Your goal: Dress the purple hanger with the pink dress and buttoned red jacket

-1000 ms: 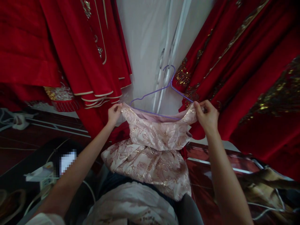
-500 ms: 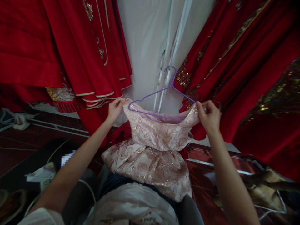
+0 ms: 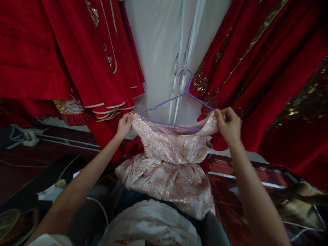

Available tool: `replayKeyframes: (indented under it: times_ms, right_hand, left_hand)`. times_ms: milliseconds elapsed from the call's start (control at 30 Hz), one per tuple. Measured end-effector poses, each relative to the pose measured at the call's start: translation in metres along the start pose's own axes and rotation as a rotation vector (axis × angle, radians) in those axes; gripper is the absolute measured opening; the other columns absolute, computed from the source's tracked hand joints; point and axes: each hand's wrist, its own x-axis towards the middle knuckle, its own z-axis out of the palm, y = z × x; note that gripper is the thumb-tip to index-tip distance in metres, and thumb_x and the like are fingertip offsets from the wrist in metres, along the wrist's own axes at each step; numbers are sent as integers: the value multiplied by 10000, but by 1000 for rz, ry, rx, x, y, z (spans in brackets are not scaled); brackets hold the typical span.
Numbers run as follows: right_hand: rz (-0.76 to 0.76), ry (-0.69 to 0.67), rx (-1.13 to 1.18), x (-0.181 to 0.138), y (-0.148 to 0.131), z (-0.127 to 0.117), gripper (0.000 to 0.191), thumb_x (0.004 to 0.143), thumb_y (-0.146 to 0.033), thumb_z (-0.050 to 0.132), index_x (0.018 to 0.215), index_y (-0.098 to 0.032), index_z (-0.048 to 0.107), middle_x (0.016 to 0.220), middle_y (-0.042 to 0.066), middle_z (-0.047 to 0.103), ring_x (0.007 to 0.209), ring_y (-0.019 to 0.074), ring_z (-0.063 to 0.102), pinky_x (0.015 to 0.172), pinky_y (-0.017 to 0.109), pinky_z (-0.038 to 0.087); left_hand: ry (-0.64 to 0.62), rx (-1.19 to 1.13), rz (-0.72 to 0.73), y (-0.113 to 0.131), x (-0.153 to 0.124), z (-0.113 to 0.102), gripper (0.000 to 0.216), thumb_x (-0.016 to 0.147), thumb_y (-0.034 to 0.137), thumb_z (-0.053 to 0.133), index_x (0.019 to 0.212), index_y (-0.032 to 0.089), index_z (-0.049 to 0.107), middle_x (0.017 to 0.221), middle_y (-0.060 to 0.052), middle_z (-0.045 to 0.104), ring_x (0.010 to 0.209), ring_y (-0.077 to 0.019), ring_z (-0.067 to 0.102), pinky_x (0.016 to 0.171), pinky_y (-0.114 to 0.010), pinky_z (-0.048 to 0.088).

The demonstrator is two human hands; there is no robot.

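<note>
A pale pink dress (image 3: 176, 147) with shiny gold floral patterning hangs between my hands, its skirt resting over my lap. My left hand (image 3: 125, 125) pinches the strap at the dress's left end. At the other end, my right hand (image 3: 229, 125) grips the right strap between thumb and fingers. A purple hanger (image 3: 164, 102) sits inside the neckline, its hook pointing up and away from me. The hanger's right end is hidden by the right strap and my fingers.
Red garments with gold and silver trim hang at the left (image 3: 84, 61) and right (image 3: 256, 75). Behind the hanger are white doors (image 3: 153, 44) with handles. A dark surface at lower left holds a white box (image 3: 52, 191) and cable. White shoes (image 3: 30, 138) lie at far left.
My left hand has shifted slightly left and down, drawing the left strap outward past the hanger's end. My right hand has barely moved. The view has shifted a little.
</note>
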Motion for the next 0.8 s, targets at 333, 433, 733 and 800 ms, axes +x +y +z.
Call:
replayKeyframes:
  times_ms: [333, 433, 733, 800]
  right_hand:
    - [44, -11, 23, 0, 3, 3, 307, 835, -496, 563, 710, -216, 555, 624, -18, 532, 580, 139, 476, 614, 272, 393]
    - [65, -18, 70, -2, 5, 8, 325, 832, -508, 559, 702, -211, 541, 609, -31, 503, 571, 128, 445, 593, 261, 371]
    - [101, -79, 333, -11, 20, 36, 363, 842, -526, 543, 686, -204, 480, 625, -46, 462, 584, 107, 430, 581, 234, 357]
    - [102, -78, 341, -11, 23, 39, 352, 844, -516, 547, 691, -207, 483, 627, -48, 463, 579, 108, 429, 579, 238, 356]
  left_hand:
    - [-12, -31, 113, 17, 16, 5, 372, 806, 518, 581, 756, 157, 659, 740, -20, 663, 714, -144, 589, 697, -238, 453]
    - [-105, -71, 170, 41, 32, 20, 362, 794, 502, 615, 804, 151, 705, 802, -36, 706, 742, -154, 622, 709, -252, 477]
    - [-658, -351, -339, 61, 68, 23, 501, 814, 613, 550, 839, 133, 694, 783, -115, 702, 717, -189, 660, 683, -323, 533]
    - [-644, -369, -482, 35, 59, 22, 472, 816, 596, 548, 819, 142, 678, 768, -115, 700, 684, -177, 658, 670, -320, 535]
